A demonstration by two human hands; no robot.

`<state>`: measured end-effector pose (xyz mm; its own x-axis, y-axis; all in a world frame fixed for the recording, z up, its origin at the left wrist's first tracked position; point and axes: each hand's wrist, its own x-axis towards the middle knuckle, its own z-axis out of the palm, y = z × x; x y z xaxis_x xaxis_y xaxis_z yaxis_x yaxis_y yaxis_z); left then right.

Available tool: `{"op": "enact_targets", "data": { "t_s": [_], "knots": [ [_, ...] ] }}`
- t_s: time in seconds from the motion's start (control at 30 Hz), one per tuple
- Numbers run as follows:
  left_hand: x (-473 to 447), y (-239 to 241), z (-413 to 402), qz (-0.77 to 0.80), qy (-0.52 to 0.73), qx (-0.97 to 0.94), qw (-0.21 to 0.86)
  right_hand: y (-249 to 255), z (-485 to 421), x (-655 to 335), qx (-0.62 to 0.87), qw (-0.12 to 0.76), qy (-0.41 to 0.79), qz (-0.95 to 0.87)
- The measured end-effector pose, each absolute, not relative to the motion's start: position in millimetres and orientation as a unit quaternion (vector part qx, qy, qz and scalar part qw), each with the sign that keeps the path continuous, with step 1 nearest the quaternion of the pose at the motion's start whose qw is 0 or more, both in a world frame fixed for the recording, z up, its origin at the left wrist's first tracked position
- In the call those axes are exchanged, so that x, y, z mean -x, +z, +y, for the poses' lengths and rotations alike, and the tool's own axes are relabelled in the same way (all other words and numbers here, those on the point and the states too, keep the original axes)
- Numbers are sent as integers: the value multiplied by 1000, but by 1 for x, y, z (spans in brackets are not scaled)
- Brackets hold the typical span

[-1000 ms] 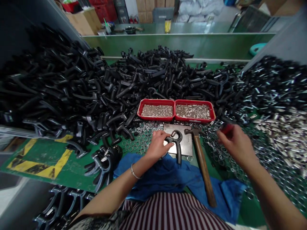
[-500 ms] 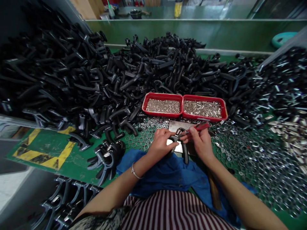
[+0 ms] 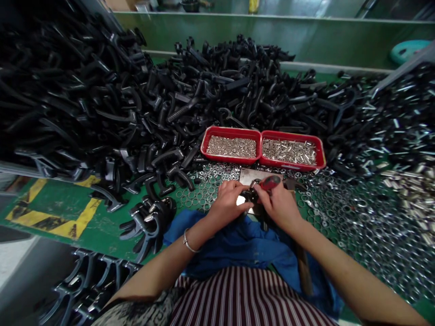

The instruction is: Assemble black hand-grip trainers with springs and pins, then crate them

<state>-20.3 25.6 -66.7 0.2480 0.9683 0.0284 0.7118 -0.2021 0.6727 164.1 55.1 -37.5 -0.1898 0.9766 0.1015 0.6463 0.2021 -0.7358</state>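
Note:
My left hand (image 3: 227,199) is closed on a black hand-grip part (image 3: 249,197) that rests on a small steel plate (image 3: 249,175). Close against it, my right hand (image 3: 279,203) grips a red-handled tool (image 3: 270,182) whose tip sits at the top of the part. Most of the part is hidden by my fingers. A wooden hammer handle (image 3: 303,268) lies under my right forearm on a blue cloth (image 3: 243,244).
Two red trays (image 3: 231,132) (image 3: 292,136) of small metal pieces stand just beyond the plate. A big heap of black handles (image 3: 118,104) fills the left and back. Loose metal rings (image 3: 346,217) cover the green bench on the right. More black parts (image 3: 88,285) lie at lower left.
My right hand came in from the right with the red-handled tool and met the part in my left hand; the tool has since turned more upright. The view has tilted down.

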Motion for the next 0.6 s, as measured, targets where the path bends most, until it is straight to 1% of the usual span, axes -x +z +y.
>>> {"op": "enact_targets", "data": {
  "t_s": [0.03,0.13,0.17,0.2,0.27,0.3,0.33,0.43,0.6],
  "knots": [
    [20,-66,26,568,233,-739,278,-35,62,-162,558,290,333,-703],
    [19,-65,25,574,233,-733,283,-28,81,-163,472,272,593,-593],
    [19,-65,24,576,233,-730,285,-27,86,-165,434,285,661,-541],
    [20,-65,24,577,234,-729,286,-27,89,-169,406,316,700,-495],
    [20,-66,23,574,241,-728,288,-30,90,-177,391,408,695,-444],
    [20,-66,23,572,245,-727,289,-33,88,-180,397,440,674,-441],
    [21,-67,23,571,249,-727,290,-36,85,-183,408,453,654,-449],
    [21,-70,24,575,248,-724,290,-46,72,-185,454,436,598,-496],
    [20,-70,24,576,243,-725,290,-55,59,-175,499,435,507,-552]
  ]
}}
